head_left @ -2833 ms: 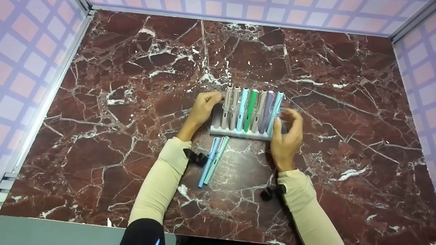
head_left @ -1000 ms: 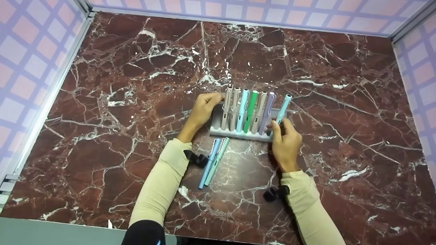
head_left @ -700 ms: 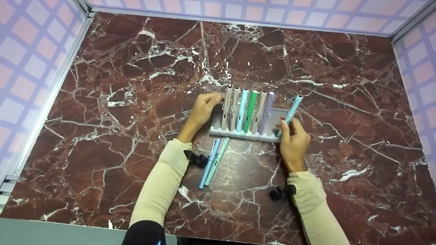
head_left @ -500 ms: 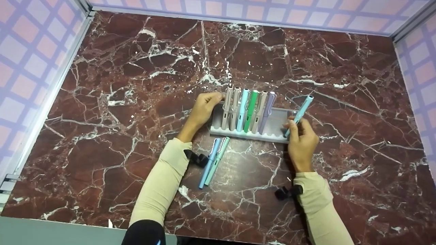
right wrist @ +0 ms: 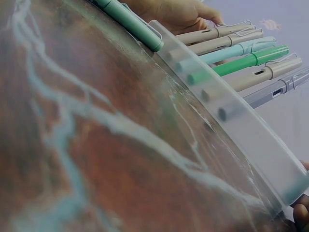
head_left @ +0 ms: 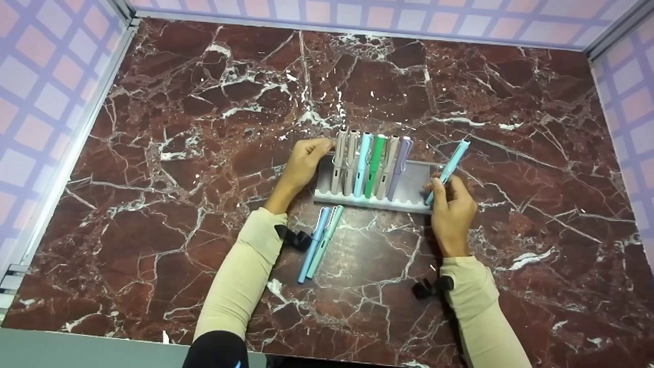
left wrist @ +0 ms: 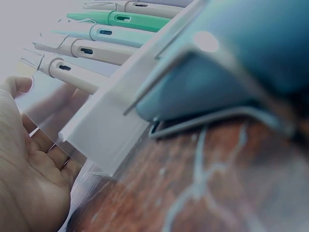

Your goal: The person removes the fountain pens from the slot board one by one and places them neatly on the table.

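Note:
A clear pen stand bears a slanted row of capped fountain pens: taupe ones, a light blue one, a green pen and a purple pen. My left hand holds the stand's left end, thumb at the clear panel's edge and other fingers behind it in the left wrist view. At the right end, my right hand pinches a light blue pen near its lower half, cap end up and leaning right. Its lower tip is by the stand's scalloped front ledge. The right wrist view barely catches these fingers.
Two pens, one blue and one pale green, lie side by side on the marbled table in front of the stand, near the left wrist's camera. Patterned panels border the table.
My right hand has taken hold of the light blue pen beside the purple one and shifted it right to the stand's right end. My left hand has stayed at the left end.

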{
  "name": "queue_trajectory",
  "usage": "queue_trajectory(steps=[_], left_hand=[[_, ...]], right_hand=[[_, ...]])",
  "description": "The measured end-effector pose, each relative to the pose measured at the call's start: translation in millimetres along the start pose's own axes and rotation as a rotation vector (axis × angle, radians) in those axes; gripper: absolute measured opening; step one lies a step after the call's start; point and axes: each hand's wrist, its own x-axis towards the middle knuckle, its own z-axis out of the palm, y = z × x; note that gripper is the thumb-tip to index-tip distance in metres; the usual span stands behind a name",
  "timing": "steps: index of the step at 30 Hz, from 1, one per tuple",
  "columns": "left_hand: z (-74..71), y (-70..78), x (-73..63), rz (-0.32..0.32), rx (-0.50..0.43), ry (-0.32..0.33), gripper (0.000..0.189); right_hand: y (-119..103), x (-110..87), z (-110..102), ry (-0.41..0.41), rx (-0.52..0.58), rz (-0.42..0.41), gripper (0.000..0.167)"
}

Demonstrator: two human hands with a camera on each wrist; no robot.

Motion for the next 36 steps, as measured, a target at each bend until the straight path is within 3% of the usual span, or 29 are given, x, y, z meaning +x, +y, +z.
queue_trajectory(steps=[20, 29, 36], left_hand=[[-0.2, -2.0, -0.6, 0.01, -0.001, -0.01, 0.032], [0.4, -1.6, -1.0, 0.006, 0.0, 0.016, 0.03], [0.1, -0.6, -0.5, 0.006, 0.001, 0.012, 0.029]], right_hand=[[2.7, 1.5, 0.2, -0.007, -0.009, -0.002, 0.015], [3.0, 2.4, -0.3, 0.003, 0.011, 0.018, 0.016], [5.9, 3.9, -6.5, 0.018, -0.048, 0.035, 0.014]])
